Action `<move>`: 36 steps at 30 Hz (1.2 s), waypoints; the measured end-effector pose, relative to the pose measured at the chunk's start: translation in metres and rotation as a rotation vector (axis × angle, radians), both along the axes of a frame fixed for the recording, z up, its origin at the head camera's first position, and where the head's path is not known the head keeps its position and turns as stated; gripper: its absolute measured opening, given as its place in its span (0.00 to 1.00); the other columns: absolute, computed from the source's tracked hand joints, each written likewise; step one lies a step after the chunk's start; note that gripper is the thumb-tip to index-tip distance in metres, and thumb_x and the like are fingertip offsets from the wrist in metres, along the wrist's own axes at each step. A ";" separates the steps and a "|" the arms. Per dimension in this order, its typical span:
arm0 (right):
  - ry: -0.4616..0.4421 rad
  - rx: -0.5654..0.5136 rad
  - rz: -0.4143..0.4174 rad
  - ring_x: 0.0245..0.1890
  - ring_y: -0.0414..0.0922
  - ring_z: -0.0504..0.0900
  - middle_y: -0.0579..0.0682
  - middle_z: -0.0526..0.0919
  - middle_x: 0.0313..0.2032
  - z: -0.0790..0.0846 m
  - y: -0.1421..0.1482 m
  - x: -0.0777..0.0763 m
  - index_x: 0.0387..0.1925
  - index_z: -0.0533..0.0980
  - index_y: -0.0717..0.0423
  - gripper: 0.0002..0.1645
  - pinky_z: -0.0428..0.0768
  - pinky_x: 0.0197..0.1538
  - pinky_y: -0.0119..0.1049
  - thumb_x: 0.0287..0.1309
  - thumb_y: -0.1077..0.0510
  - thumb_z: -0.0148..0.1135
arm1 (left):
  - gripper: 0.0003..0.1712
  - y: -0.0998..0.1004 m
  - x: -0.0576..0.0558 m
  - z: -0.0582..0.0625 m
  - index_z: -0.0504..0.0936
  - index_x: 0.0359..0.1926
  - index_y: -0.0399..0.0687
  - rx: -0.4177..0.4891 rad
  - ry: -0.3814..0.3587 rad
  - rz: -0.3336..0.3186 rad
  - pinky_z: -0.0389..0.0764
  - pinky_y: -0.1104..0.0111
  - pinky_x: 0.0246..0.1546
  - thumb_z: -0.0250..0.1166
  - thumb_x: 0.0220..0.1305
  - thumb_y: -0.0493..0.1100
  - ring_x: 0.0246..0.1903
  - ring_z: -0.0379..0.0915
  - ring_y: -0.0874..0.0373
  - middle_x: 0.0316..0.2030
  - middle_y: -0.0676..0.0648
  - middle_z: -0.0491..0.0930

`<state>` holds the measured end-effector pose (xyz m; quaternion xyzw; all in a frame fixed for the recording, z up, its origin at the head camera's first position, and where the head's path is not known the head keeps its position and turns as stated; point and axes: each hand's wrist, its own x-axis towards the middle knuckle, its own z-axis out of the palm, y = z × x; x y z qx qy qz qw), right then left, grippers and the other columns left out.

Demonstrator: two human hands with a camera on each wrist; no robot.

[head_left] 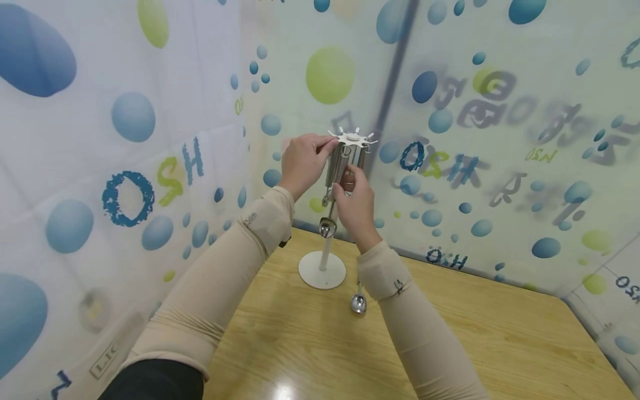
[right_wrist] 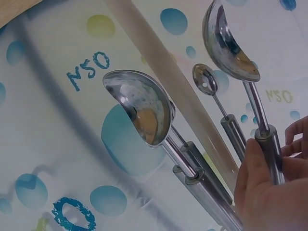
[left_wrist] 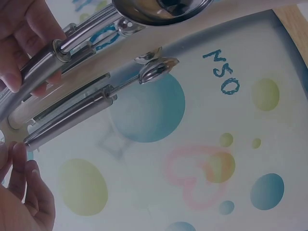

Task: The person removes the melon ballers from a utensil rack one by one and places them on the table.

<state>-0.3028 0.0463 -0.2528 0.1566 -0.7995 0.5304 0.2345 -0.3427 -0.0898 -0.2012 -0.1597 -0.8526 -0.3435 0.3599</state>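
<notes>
A white stand (head_left: 322, 272) with a round base and a ring of hooks (head_left: 353, 136) carries several steel kitchen tools. At the left side of the ring, my left hand (head_left: 305, 161) pinches the handle end of a melon baller (left_wrist: 70, 118), its small bowl pointing down. My right hand (head_left: 357, 205) grips the handle of an ice cream scoop (right_wrist: 233, 48), thumb on one side and fingers on the other. The scoop's bowl (head_left: 327, 228) hangs in front of the pole. Beside it in the right wrist view is a second scoop (right_wrist: 139, 108).
The stand is on a wooden table (head_left: 450, 333) near the back edge. Below my right wrist shows a scoop bowl (head_left: 359, 303), its handle hidden by the sleeve. A patterned curtain (head_left: 330, 75) rises close behind and at the left.
</notes>
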 end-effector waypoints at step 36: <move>0.011 0.030 0.010 0.48 0.51 0.81 0.58 0.81 0.51 -0.004 0.017 0.013 0.66 0.68 0.62 0.27 0.82 0.49 0.44 0.67 0.64 0.60 | 0.17 0.002 0.003 0.000 0.87 0.56 0.51 -0.004 0.003 0.007 0.76 0.59 0.51 0.61 0.75 0.52 0.41 0.83 0.56 0.46 0.49 0.88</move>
